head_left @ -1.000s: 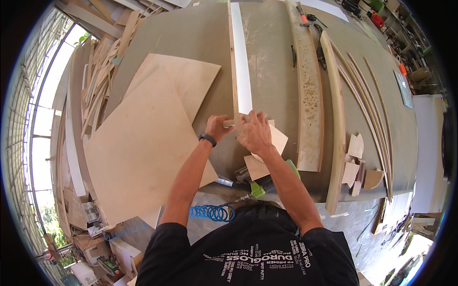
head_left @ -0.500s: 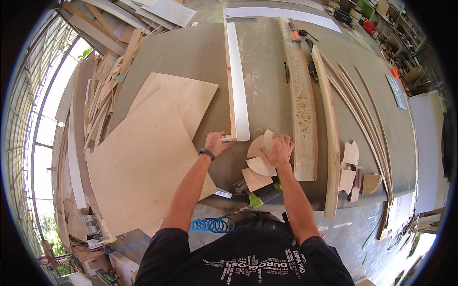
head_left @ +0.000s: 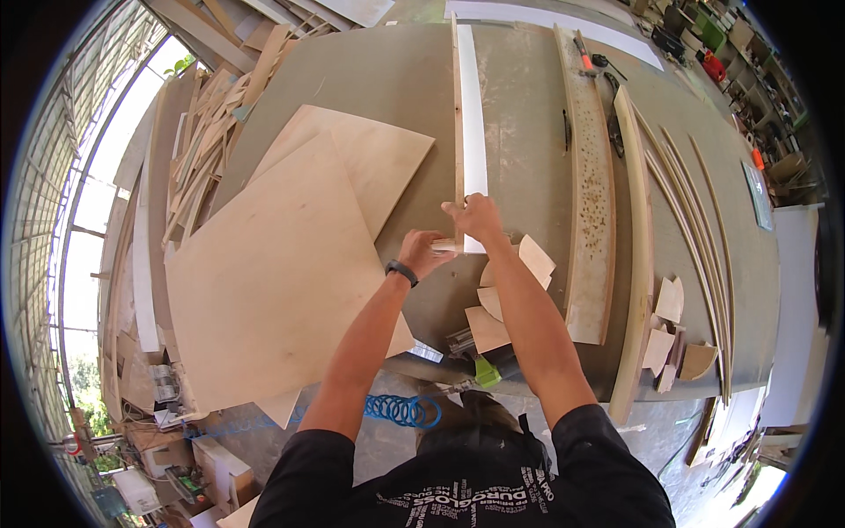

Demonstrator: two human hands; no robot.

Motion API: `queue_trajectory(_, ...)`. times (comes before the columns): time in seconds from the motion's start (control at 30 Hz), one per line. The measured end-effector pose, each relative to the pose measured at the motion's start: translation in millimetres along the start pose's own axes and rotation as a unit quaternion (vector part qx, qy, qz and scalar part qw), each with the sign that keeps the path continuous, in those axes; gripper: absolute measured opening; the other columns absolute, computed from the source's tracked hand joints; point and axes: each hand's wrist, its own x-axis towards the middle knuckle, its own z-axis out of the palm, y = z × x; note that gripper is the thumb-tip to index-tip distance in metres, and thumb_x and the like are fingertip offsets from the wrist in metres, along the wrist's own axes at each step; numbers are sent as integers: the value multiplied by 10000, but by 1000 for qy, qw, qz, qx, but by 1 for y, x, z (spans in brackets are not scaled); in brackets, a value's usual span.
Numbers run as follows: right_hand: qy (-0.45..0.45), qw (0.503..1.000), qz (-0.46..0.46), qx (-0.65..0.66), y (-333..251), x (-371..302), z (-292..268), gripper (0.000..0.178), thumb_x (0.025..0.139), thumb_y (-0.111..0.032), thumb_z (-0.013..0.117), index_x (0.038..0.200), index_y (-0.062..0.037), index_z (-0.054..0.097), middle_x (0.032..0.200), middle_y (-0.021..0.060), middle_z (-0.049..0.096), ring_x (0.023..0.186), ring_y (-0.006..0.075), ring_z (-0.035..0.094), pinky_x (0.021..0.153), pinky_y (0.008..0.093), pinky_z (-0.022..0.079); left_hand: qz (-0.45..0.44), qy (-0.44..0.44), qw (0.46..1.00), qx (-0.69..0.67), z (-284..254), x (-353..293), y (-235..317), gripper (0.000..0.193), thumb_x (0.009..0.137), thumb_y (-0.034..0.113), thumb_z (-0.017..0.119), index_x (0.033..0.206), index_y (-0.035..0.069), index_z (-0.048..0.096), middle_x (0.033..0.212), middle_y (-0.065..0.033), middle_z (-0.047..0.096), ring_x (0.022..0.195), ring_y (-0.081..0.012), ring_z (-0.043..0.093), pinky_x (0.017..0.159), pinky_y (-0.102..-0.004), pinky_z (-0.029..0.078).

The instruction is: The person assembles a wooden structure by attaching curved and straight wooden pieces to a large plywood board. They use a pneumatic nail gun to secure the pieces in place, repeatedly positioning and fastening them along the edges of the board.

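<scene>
A long narrow board [head_left: 473, 106] with a white face and a raw wood edge runs away from me across the table. My right hand [head_left: 477, 217] is closed over it close to its near end, thumb and fingers on its left edge. My left hand [head_left: 424, 253] pinches a small wood piece [head_left: 447, 245] against the left side of that end. Beside my right forearm lies a loose pile of quarter-round plywood pieces [head_left: 537, 260], partly covered by the arm. A green and black power tool [head_left: 486, 372] sits below the pile at the table's near edge.
Large plywood sheets [head_left: 264, 273] overlap at left. To the right lie a speckled long board [head_left: 591, 202], a curved wood strip [head_left: 635, 246], thin rods [head_left: 695, 238] and more cut pieces [head_left: 671, 299]. A hammer [head_left: 584, 57] rests farther off. A blue coiled hose [head_left: 400, 410] hangs below the edge.
My right hand has left the quarter-round pieces and moved left onto the white-faced board's near end. My left hand keeps its pinch on the small wood piece. The view has shifted slightly.
</scene>
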Motion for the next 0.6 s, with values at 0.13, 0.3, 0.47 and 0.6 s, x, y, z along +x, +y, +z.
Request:
queue_trajectory(0.13,54,997,45,-29,7,22,13,582,895,-494,744,1136,35,730,1194,270,729,1139,403,712,949,480,587,50,37,997,37,10,2,5,323,758,302,851,963,54,814,853,-176,769,803,-364,739,787,-424,593)
queue_trajectory(0.3,114,988,94,-43,-24,16,26,401,893,-283,700,1190,-15,737,1252,232,729,1168,394,709,965,487,594,44,38,997,58,5,0,-7,341,759,297,850,995,53,818,896,-183,779,825,-365,747,797,-427,597)
queue_trajectory(0.47,229,961,145,43,-25,10,-2,365,819,-191,672,1107,15,765,1169,248,751,1118,415,725,946,496,594,-26,67,994,-88,-16,-15,19,334,774,254,873,1016,32,812,891,-183,783,794,-318,757,760,-402,587)
queue_trajectory(0.6,220,970,97,34,0,7,-18,452,759,-290,802,1082,25,774,1084,254,764,1073,401,738,934,456,582,-104,151,920,-345,-45,-45,-3,307,850,259,881,1001,3,803,859,-66,781,742,-120,679,685,-320,548)
